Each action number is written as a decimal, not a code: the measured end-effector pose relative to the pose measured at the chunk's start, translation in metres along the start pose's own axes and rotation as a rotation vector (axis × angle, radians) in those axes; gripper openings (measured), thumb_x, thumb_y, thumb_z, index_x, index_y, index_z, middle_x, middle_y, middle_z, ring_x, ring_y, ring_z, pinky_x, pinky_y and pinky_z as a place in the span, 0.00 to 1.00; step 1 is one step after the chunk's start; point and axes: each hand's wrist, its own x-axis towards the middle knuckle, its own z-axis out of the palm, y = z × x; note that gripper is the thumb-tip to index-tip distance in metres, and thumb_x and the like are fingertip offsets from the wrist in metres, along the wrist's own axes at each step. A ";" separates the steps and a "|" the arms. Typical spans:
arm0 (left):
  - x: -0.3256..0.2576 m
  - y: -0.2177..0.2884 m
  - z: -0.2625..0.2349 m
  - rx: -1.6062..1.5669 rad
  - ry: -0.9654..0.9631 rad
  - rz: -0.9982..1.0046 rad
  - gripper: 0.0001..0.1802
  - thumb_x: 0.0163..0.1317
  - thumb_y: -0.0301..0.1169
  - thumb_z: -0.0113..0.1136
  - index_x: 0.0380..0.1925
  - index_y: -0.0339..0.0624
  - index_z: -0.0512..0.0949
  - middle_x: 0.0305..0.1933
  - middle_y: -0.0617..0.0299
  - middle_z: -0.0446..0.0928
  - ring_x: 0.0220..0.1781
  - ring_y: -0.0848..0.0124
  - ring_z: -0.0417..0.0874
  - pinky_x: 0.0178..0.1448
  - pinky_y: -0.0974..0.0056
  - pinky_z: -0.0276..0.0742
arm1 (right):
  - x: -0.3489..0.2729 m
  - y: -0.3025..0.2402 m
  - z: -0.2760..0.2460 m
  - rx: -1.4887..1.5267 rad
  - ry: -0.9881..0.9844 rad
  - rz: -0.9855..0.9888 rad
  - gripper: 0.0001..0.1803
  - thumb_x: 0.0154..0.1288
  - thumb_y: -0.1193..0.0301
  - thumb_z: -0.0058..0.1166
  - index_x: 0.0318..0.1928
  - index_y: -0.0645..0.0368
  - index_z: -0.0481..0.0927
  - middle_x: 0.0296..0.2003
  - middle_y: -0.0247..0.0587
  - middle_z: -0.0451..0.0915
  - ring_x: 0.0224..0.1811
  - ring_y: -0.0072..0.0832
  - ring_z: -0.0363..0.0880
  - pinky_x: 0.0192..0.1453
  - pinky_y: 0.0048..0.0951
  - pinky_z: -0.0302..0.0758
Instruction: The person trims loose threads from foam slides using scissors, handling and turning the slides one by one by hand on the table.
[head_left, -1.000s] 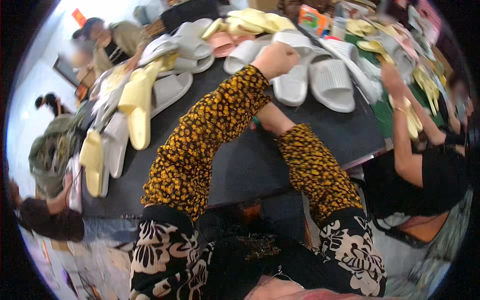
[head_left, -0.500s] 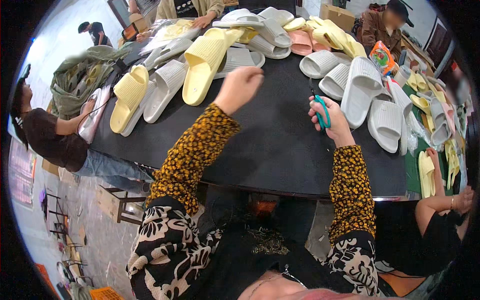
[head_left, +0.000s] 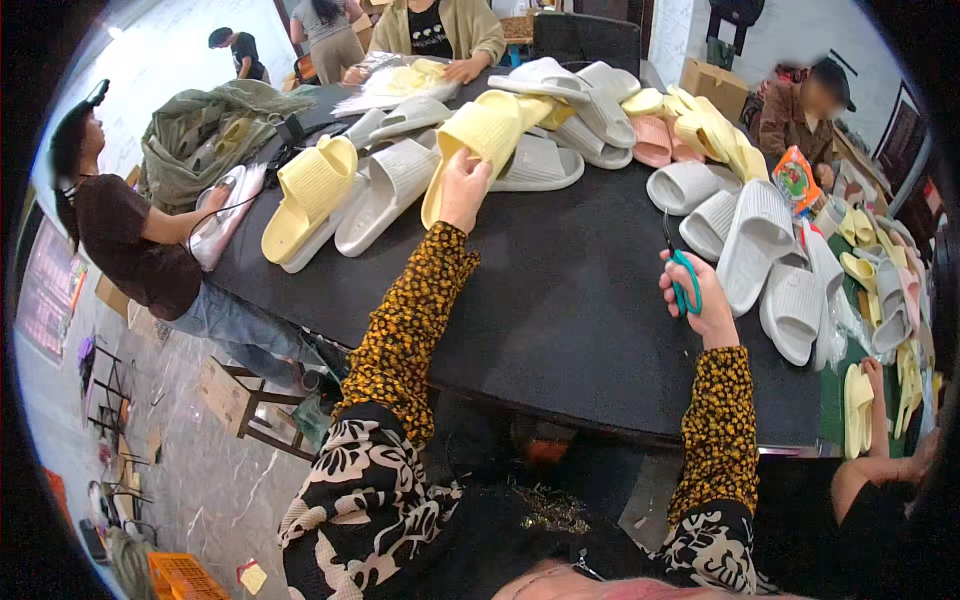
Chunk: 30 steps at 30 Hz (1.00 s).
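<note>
My left hand [head_left: 465, 192] is closed at the near edge of the strap of a yellow slide slipper [head_left: 482, 132], gripping it; the fingertips are partly hidden by the slipper. This slipper rests among grey slippers, with a grey slipper [head_left: 392, 187] to its left and another grey slipper [head_left: 540, 165] to its right. In my right hand [head_left: 706, 305] is a pair of small scissors [head_left: 688, 284] with teal handles, its thin dark blades pointing away from me. Just beyond the blades lie grey slippers [head_left: 712, 222] on the dark table.
The black table [head_left: 540, 310] curves in front of me. Slippers in grey, yellow and pink [head_left: 652, 140] pile along its far side. A co-worker on the left handles a wrapped slipper [head_left: 228, 215]. An orange packet [head_left: 796, 180] stands at the right, and a green net sack [head_left: 215, 135] far left.
My left hand has come down from the air onto the yellow slipper and taken hold of it. The right hand still holds the scissors. The whole view has shifted.
</note>
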 end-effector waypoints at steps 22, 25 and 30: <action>-0.081 0.078 -0.008 -0.319 -0.470 -0.124 0.11 0.58 0.25 0.56 0.40 0.28 0.77 0.28 0.67 0.76 0.27 0.84 0.71 0.30 0.75 0.67 | 0.004 0.000 -0.009 0.082 0.159 -0.115 0.16 0.64 0.65 0.54 0.50 0.57 0.72 0.24 0.30 0.73 0.20 0.17 0.71 0.17 0.21 0.67; -0.101 0.079 -0.013 -0.235 -0.644 -0.108 0.11 0.58 0.25 0.56 0.39 0.28 0.78 0.30 0.66 0.78 0.31 0.82 0.74 0.35 0.73 0.72 | 0.004 0.002 -0.012 0.094 0.186 -0.125 0.16 0.64 0.65 0.54 0.50 0.57 0.72 0.24 0.29 0.73 0.20 0.17 0.71 0.18 0.20 0.67; -0.124 0.082 -0.015 -0.252 -0.901 -0.164 0.10 0.55 0.24 0.59 0.36 0.28 0.77 0.25 0.66 0.77 0.27 0.81 0.72 0.32 0.71 0.71 | 0.005 0.006 -0.021 0.083 0.195 -0.169 0.18 0.67 0.65 0.52 0.53 0.57 0.71 0.27 0.29 0.74 0.21 0.15 0.71 0.18 0.20 0.68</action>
